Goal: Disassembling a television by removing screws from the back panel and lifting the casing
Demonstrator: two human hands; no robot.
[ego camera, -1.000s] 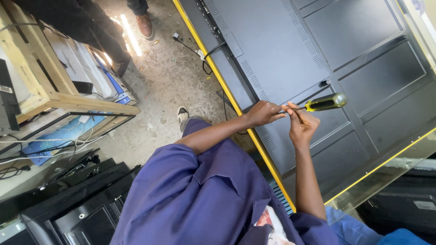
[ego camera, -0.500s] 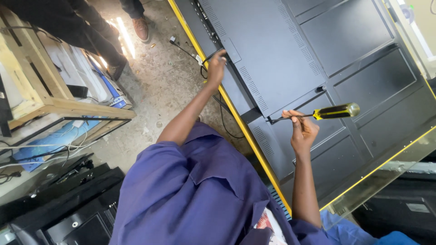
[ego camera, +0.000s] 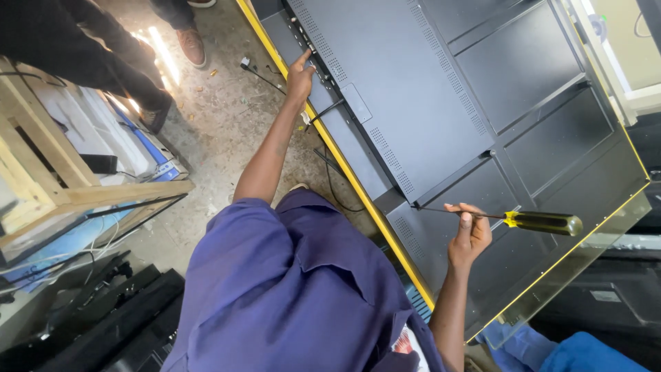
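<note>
Left hand [ego camera: 300, 77] reached farther — right hand [ego camera: 469, 236] grips one screwdriver [ego camera: 530, 221].

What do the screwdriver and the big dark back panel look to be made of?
Screwdriver: thin metal shaft, glossy yellow-and-black handle, likely plastic. Back panel: matte dark grey, pressed ribs and rows of vent holes, probably painted sheet metal, possibly plastic.
</note>
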